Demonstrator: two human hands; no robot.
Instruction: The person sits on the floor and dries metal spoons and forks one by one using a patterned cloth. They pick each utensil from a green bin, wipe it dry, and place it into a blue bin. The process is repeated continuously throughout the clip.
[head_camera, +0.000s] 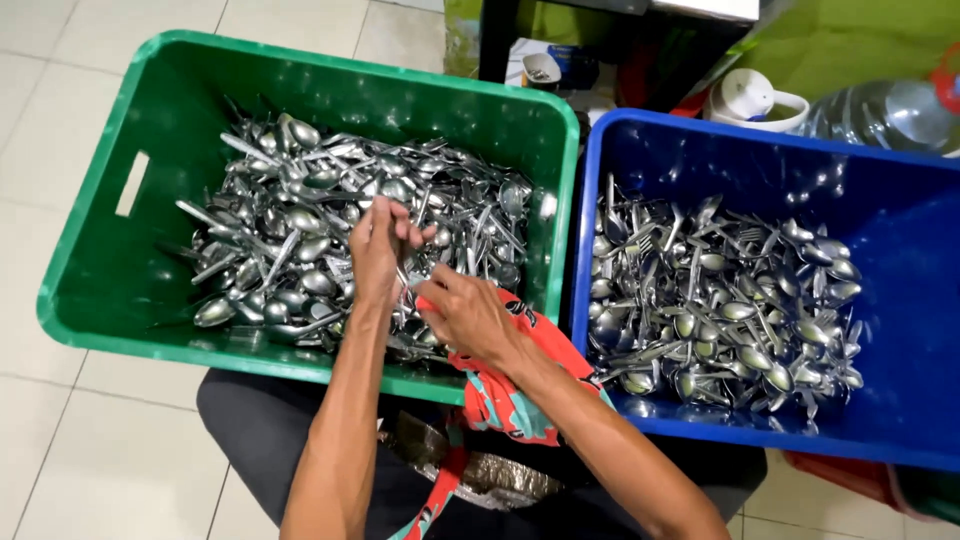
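A person's left hand (378, 250) pinches a piece of cutlery (404, 272) over the green crate (110, 250), fingers pressed together; the right hand (465, 312) wipes it with a red patterned cloth (520, 400). A heaped pile (290, 230) lies beyond the fingers; a comparable heap (720, 300) fills the blue crate (900, 200) to their right, suggesting roughly half remains.

A catering or eatery back area: floor crates (100, 250) heaped with cutlery (720, 300).

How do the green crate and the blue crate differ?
The green crate sits left, under both hands, the blue crate right, with no hand over it. The green one's cutlery heap lies mid-crate and looks fuller; the blue one's sits toward the near side. Both hold shiny metal spoons and forks.
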